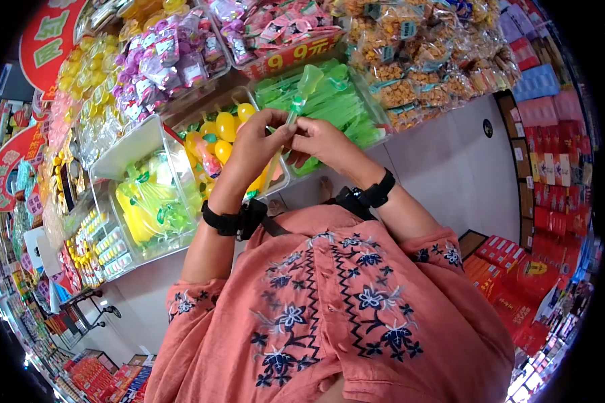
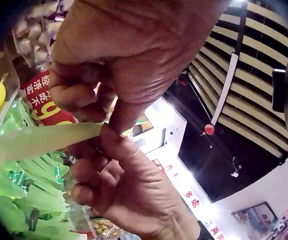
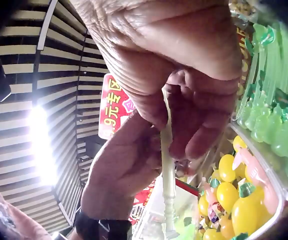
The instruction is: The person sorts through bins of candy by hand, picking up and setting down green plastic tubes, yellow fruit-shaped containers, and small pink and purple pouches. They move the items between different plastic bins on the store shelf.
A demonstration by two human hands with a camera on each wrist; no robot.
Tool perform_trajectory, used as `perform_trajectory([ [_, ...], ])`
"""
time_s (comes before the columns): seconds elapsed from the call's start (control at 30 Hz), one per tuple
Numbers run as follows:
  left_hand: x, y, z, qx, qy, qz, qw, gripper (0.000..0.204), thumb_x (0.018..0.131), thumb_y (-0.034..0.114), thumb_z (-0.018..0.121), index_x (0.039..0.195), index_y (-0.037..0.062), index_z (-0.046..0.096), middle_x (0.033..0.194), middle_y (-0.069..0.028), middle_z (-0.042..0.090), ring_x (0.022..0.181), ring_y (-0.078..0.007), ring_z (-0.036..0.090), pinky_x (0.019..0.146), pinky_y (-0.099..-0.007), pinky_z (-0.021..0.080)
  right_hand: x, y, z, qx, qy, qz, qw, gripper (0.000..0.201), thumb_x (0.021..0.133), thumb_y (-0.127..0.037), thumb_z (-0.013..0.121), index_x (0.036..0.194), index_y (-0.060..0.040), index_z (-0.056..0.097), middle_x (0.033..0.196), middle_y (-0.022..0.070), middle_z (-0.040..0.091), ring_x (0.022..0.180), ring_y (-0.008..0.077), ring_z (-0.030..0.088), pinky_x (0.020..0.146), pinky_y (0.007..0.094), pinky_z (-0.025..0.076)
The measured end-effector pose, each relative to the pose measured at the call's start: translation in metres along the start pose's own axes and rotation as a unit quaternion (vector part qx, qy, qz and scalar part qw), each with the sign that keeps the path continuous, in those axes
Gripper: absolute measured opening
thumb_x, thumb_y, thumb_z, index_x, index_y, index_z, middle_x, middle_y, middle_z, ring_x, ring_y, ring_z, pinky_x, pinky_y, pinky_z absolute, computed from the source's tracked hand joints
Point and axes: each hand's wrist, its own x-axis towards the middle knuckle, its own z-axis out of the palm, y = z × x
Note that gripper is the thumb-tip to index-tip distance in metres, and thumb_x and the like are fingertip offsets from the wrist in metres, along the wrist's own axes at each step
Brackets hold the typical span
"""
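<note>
At the display bins (image 1: 128,144), a pale green tube (image 1: 309,80) sits between both hands, its bulb toward one o'clock and its tail toward seven. The left grip (image 1: 254,141) pinches it with thumb and fingers; the right grip (image 1: 323,140) pinches it just beside. From the hands in the head view, heaped green tubes (image 1: 348,107) lie at two o'clock, clear bags of brown snacks (image 1: 423,50) beyond them, yellow fruit-shaped packets (image 1: 226,125) at nine and a red price sign (image 1: 292,58) at twelve.

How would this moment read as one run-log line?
left hand: pinching | right hand: pinching | item: pale green tube | nearby: rounded yellow packs, long green packs
</note>
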Motion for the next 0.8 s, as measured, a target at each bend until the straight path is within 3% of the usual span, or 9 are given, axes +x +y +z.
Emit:
perform_trajectory([
  [0.13,0.0,-0.011,-0.004,0.139,0.046,0.076,0.986,0.031,0.095,0.023,0.067,0.113,-0.0023,0.062,0.096,-0.0075,0.066,0.089,-0.0151,0.062,0.078,-0.0302,0.05,0.0,0.002,-0.007,0.045,0.017,-0.023,0.999,0.023,0.098,-0.019,0.058,0.111,-0.0009,0.06,0.096,0.0059,0.069,0.077,0.0136,0.068,0.067,0.0263,0.055],
  [0.33,-0.027,0.001,-0.005,0.258,0.029,0.023,0.965,0.03,0.091,0.02,0.07,0.109,-0.0023,0.063,0.094,-0.0144,0.069,0.087,-0.0225,0.067,0.079,-0.0331,0.051,0.004,0.017,-0.021,0.102,0.039,-0.025,0.994,0.03,0.099,-0.024,0.06,0.117,-0.0003,0.057,0.1,0.006,0.064,0.082,0.0137,0.066,0.07,0.029,0.056],
  [0.43,-0.029,-0.011,-0.008,0.284,0.043,0.042,0.957,0.024,0.09,0.022,0.067,0.104,0.0022,0.065,0.091,-0.0193,0.069,0.085,-0.0353,0.068,0.072,-0.0418,0.052,0.006,0.026,-0.024,0.138,0.046,-0.022,0.989,0.031,0.099,-0.024,0.059,0.118,0.0002,0.055,0.103,0.0067,0.063,0.083,0.0149,0.066,0.071,0.0302,0.056],
  [0.53,-0.025,-0.02,-0.009,0.311,0.062,0.053,0.947,0.021,0.09,0.022,0.065,0.101,0.0042,0.065,0.088,-0.0195,0.068,0.083,-0.0375,0.067,0.071,-0.044,0.052,0.011,0.034,-0.029,0.185,0.061,-0.005,0.981,0.031,0.1,-0.024,0.059,0.119,-0.0004,0.055,0.106,0.0084,0.063,0.085,0.0163,0.066,0.072,0.0312,0.056],
  [0.63,-0.013,-0.025,-0.01,0.353,0.052,0.033,0.934,0.022,0.092,0.022,0.065,0.103,0.0026,0.066,0.095,-0.016,0.07,0.087,-0.0315,0.068,0.076,-0.0388,0.052,0.021,0.048,-0.04,0.232,0.084,0.001,0.969,0.029,0.1,-0.024,0.059,0.118,-0.0012,0.055,0.106,0.01,0.064,0.087,0.0177,0.067,0.072,0.0321,0.057],
  [0.8,0.018,-0.052,-0.007,0.39,0.044,0.075,0.917,0.023,0.091,0.025,0.06,0.103,0.0065,0.066,0.093,-0.0173,0.068,0.088,-0.0365,0.066,0.074,-0.0463,0.052,0.04,0.072,-0.06,0.286,0.113,-0.006,0.952,0.026,0.099,-0.022,0.059,0.115,-0.0021,0.055,0.106,0.0114,0.065,0.089,0.0209,0.067,0.074,0.0344,0.058],
])
